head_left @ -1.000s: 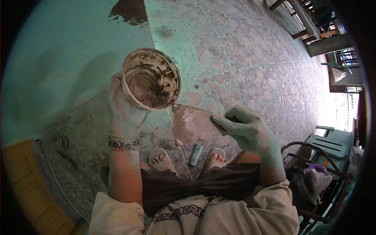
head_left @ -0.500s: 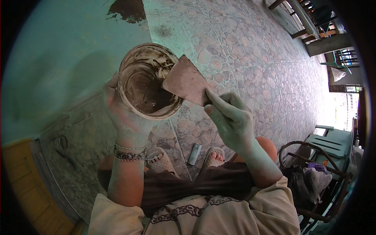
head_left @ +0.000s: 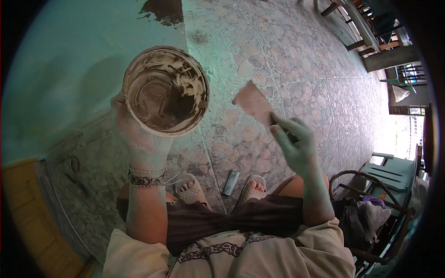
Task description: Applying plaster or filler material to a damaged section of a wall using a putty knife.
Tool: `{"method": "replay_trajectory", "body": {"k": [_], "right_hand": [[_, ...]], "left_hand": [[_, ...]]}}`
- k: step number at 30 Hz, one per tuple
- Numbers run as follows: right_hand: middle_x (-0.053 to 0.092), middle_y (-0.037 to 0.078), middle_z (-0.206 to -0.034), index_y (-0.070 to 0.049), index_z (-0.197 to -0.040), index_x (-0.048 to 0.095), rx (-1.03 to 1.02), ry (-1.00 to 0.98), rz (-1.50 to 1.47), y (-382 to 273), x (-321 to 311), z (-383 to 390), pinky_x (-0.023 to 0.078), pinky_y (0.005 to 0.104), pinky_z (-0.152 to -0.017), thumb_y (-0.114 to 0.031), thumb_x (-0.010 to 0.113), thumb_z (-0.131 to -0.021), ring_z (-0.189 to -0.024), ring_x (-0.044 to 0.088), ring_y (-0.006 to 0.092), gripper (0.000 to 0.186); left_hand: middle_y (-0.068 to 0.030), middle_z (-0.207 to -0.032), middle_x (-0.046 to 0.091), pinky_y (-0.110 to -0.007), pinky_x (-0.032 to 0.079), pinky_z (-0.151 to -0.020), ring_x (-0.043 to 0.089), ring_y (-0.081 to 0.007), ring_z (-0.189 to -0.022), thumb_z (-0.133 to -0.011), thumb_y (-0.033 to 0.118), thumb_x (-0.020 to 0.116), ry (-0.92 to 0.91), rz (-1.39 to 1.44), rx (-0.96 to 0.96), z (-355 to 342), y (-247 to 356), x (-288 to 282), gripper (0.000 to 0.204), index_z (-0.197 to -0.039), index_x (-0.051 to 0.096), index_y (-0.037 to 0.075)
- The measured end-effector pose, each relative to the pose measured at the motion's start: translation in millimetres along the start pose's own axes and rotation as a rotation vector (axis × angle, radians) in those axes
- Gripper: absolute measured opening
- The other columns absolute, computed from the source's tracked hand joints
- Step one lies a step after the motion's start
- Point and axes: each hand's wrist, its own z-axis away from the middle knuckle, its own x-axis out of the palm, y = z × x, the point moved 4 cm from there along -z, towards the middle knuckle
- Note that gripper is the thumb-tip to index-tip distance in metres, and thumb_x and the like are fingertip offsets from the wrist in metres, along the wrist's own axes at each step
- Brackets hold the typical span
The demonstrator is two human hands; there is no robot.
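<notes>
A round tub [head_left: 167, 132] with brown paste [head_left: 157, 102] inside is tilted so its mouth faces me. My left hand [head_left: 136, 127] supports it from the lower left, closed round its side, with most of the fingers hidden behind it. To the right, my right hand [head_left: 296, 143] grips a putty knife [head_left: 254, 103] near the base of its blade. The flat blade is coated in brown and points up and left, apart from the tub. Its handle is mostly hidden in my hand.
At the left stands a pale green wall [head_left: 69, 69] with a dark brown patch [head_left: 164, 10] at the top. A small dark block [head_left: 230, 182] lies on the stone-patterned floor [head_left: 296, 97] between my feet. Right of me are a metal-framed chair [head_left: 361, 173] with bags and a green bench [head_left: 391, 173].
The putty knife has moved away from the tub's rim, to the right and slightly down. The tub has shifted left a little with my left hand.
</notes>
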Motion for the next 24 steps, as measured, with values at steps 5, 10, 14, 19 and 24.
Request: {"method": "replay_trajectory", "body": {"k": [5,10,14,19,24], "right_hand": [[0.061,0.001,-0.075,0.001,-0.112,0.059,0.232,-0.284,-0.866,1.6,3.7,-2.7,0.043,0.0194,-0.049,-0.028,0.056,-0.098,-0.056,0.052,0.0059,0.033],[0.054,0.002,-0.066,-0.002,-0.094,0.056,0.371,-0.512,-0.974,-27.8,35.1,-6.0,0.040,0.0215,-0.044,-0.034,0.045,-0.102,-0.049,0.048,0.0082,0.035],[0.053,0.001,-0.066,-0.004,-0.091,0.056,0.359,-0.577,-0.892,-17.1,41.3,-5.1,0.041,0.0218,-0.046,-0.036,0.046,-0.102,-0.051,0.048,0.0072,0.036],[0.051,-0.001,-0.062,-0.003,-0.087,0.057,0.378,-0.426,-0.695,-14.4,13.7,-4.7,0.039,0.0224,-0.045,-0.032,0.049,-0.101,-0.050,0.046,0.0062,0.034],[0.053,0.003,-0.058,0.000,-0.084,0.060,0.172,-0.112,-0.330,-20.2,-12.7,-6.8,0.038,0.0267,-0.045,-0.022,0.055,-0.099,-0.050,0.048,0.0092,0.027]], "left_hand": [[-0.0109,-0.116,0.060,-0.046,0.047,-0.094,0.056,-0.0270,-0.108,-0.095,0.038,0.042,-0.011,0.023,-0.027,-0.6,-9.4,1.7,0.042,-0.117,0.057,0.005],[-0.0110,-0.115,0.061,-0.045,0.046,-0.095,0.057,-0.0273,-0.108,-0.095,0.039,0.044,-0.161,0.161,-0.075,7.0,-20.6,11.9,0.042,-0.115,0.058,0.005],[-0.0124,-0.118,0.060,-0.046,0.046,-0.096,0.057,-0.0277,-0.110,-0.095,0.039,0.042,-0.248,0.305,-0.129,7.0,-12.9,5.4,0.044,-0.116,0.058,0.003],[-0.0145,-0.122,0.059,-0.046,0.045,-0.097,0.056,-0.0285,-0.112,-0.096,0.038,0.041,-0.403,0.304,-0.115,2.5,-0.6,11.4,0.049,-0.123,0.055,0.000],[-0.0189,-0.127,0.052,-0.046,0.049,-0.097,0.057,-0.0289,-0.112,-0.098,0.034,0.036,-0.212,0.120,0.033,-3.6,2.3,8.2,0.053,-0.133,0.040,-0.006]]}}
